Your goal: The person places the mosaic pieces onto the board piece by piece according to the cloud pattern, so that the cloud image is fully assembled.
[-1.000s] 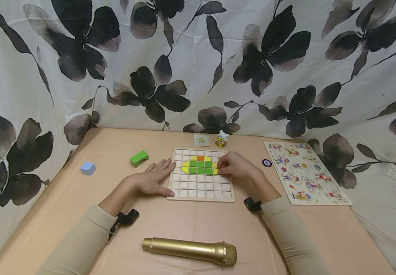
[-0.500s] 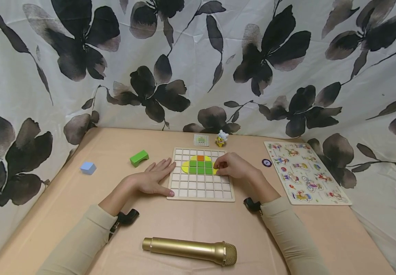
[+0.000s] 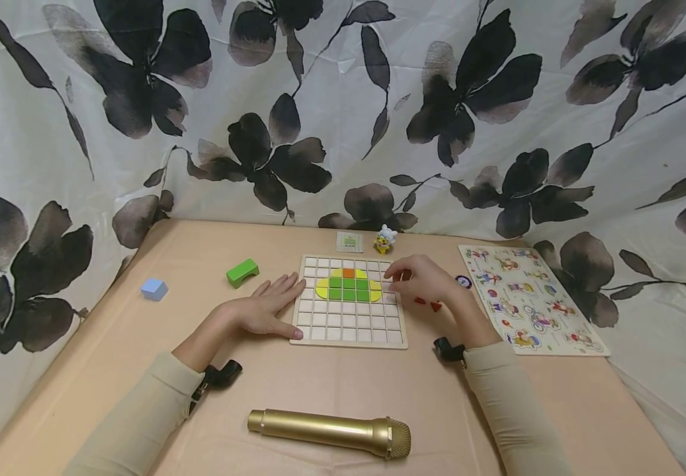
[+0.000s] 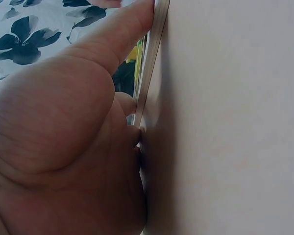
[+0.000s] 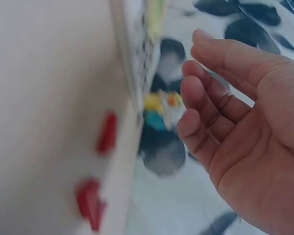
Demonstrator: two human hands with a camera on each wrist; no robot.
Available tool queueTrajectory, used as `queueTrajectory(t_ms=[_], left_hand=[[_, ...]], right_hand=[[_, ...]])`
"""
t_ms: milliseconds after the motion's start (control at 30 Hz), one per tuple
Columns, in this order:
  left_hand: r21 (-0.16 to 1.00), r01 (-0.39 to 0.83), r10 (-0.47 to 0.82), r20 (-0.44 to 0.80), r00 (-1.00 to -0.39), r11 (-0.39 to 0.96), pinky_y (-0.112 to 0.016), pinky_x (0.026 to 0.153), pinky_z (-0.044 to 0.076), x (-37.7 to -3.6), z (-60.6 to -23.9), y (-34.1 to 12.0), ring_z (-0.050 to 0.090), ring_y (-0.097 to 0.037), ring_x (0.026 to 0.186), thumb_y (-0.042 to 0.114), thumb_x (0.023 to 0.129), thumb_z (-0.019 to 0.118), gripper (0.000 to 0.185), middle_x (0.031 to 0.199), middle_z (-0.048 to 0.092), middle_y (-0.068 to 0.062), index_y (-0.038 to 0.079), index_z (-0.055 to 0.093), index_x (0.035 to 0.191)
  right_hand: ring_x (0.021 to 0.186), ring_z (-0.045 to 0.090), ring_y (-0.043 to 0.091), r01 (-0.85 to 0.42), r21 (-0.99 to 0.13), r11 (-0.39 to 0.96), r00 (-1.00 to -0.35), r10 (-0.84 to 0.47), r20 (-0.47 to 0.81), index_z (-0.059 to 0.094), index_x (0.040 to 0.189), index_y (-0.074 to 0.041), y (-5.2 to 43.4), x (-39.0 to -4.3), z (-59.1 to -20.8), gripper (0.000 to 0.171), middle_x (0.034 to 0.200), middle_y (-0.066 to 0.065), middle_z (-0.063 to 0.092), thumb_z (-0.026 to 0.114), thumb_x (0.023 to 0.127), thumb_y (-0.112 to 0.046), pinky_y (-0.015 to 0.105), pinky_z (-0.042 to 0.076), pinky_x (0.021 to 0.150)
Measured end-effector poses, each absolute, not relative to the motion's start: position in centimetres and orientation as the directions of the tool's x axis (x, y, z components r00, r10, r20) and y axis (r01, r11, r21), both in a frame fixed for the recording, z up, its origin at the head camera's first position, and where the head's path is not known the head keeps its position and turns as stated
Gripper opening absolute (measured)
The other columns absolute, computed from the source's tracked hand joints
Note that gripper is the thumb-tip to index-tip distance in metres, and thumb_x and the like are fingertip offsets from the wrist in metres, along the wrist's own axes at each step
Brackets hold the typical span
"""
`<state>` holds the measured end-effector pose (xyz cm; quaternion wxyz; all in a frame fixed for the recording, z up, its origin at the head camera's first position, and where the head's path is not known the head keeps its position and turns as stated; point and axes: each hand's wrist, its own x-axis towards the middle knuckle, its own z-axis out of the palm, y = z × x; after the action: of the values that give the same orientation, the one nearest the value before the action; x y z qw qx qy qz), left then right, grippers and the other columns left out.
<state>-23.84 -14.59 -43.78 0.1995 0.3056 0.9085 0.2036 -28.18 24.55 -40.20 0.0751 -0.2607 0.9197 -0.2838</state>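
Grid board (image 3: pixel 348 324) with maybe eleven tiles (image 3: pixel 348 288)

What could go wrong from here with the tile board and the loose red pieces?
1. The right hand hovers just above the board's right edge; a low sweep could knock the green and yellow tiles out of their cells.
2. The two red pieces lie loose beside the board, under the right wrist; a sleeve could brush them away.
3. The left hand only rests flat against the board's left edge, so a push from the right might slide it.
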Motion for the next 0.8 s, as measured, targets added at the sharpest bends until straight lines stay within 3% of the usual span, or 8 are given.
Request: queueTrajectory(t_ms=[167, 333, 567, 800], left_hand=[[0.485, 0.478, 0.636, -0.237, -0.734, 0.733, -0.062, 0.129, -0.005, -23.9, -43.7, -14.6, -0.01, -0.04, 0.162, 0.063, 0.091, 0.07, 0.113, 0.175, -0.011, -0.016, 0.012, 0.005, 0.169], [0.494, 0.476, 0.639, -0.235, -0.733, 0.728, -0.062, 0.128, -0.005, -23.9, -43.7, -14.5, -0.01, -0.04, 0.162, 0.062, 0.091, 0.071, 0.114, 0.175, -0.01, -0.017, 0.01, 0.005, 0.168], [0.484, 0.476, 0.632, -0.233, -0.739, 0.734, -0.061, 0.129, -0.005, -24.0, -44.0, -14.5, -0.01, -0.037, 0.162, 0.063, 0.09, 0.071, 0.114, 0.175, -0.009, -0.016, 0.011, 0.005, 0.169], [0.482, 0.476, 0.631, -0.233, -0.74, 0.736, -0.061, 0.129, -0.005, -23.9, -44.0, -14.4, -0.01, -0.037, 0.162, 0.064, 0.09, 0.071, 0.115, 0.175, -0.009, -0.016, 0.012, 0.005, 0.169]], right_hand=[[0.093, 0.063, 0.024, -0.399, -0.572, 0.717, -0.892, -0.448, 0.061, 0.075, 0.123, -0.006, 28.2, -28.3, -39.0, 0.029, 0.108, 0.012, 0.073, 0.074, 0.094, -0.012, 0.034, 0.053, 0.078], [0.096, 0.064, 0.026, -0.333, -0.569, 0.752, -0.915, -0.404, 0.001, 0.075, 0.122, -0.003, 31.5, -28.4, -39.0, 0.03, 0.113, 0.018, 0.074, 0.073, 0.092, -0.005, 0.033, 0.054, 0.079], [0.087, 0.06, 0.024, -0.275, -0.592, 0.757, -0.881, -0.445, -0.16, 0.078, 0.111, 0.0, 33.7, -28.7, -40.2, 0.023, 0.097, 0.013, 0.074, 0.076, 0.089, 0.003, 0.029, 0.052, 0.072], [0.077, 0.058, 0.019, -0.281, -0.594, 0.754, -0.865, -0.467, -0.184, 0.078, 0.101, 0.0, 33.8, -29.1, -41.4, 0.017, 0.084, 0.008, 0.071, 0.08, 0.085, 0.004, 0.022, 0.051, 0.066]])
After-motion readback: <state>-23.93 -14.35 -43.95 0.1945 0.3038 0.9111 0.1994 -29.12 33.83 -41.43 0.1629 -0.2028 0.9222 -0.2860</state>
